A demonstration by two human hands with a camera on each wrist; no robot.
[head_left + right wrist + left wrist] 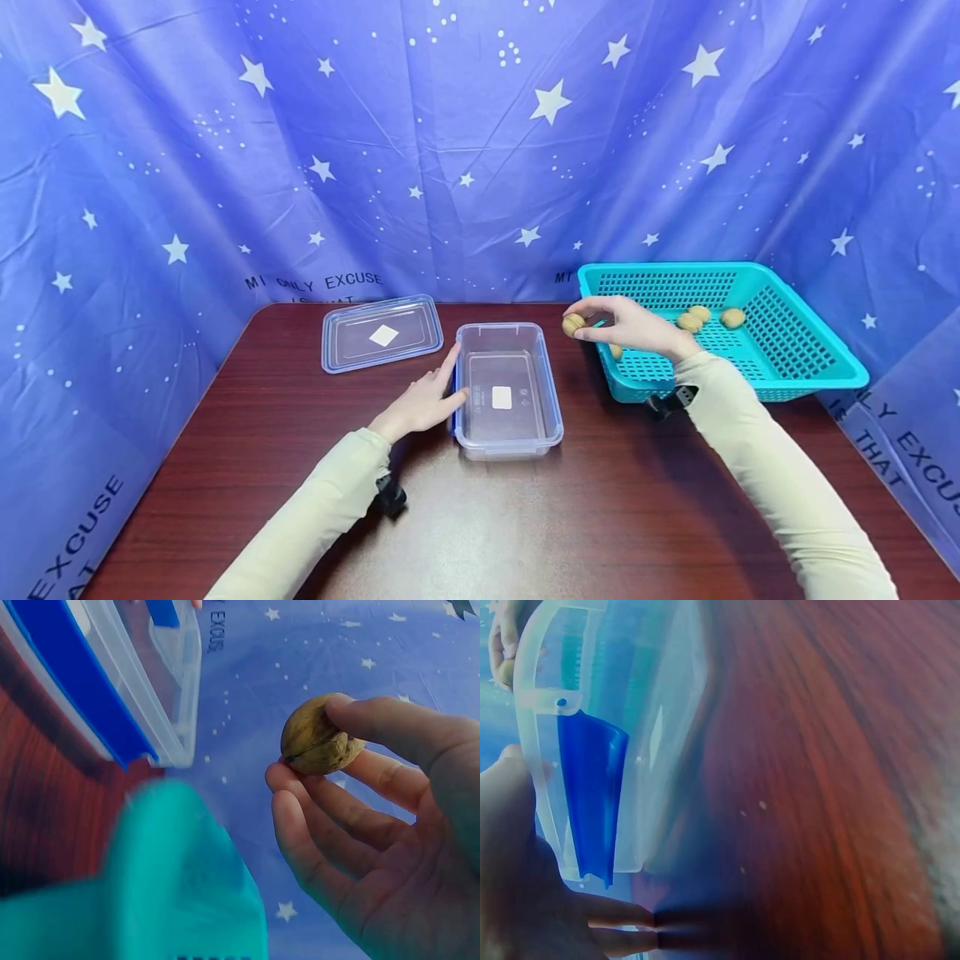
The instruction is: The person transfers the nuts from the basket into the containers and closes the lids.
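My right hand (630,323) pinches a walnut (573,324) between thumb and fingers, above the left rim of the teal basket (817,367). In the right wrist view the walnut (311,735) shows its brown shell and seam. Several more walnuts (732,317) lie in the basket. At the table's middle stands a clear plastic container (517,429) with blue side clips and a white label on its bottom. My left hand (423,402) rests against its left side, fingers extended and the thumb (510,761) over the rim. A blue clip (592,795) hangs down beside that hand.
The container's clear lid (382,335) lies flat at the back left of the dark wood table (480,517). A blue star-printed curtain (450,150) hangs close behind the table and along both sides. The basket's raised rim stands on the right.
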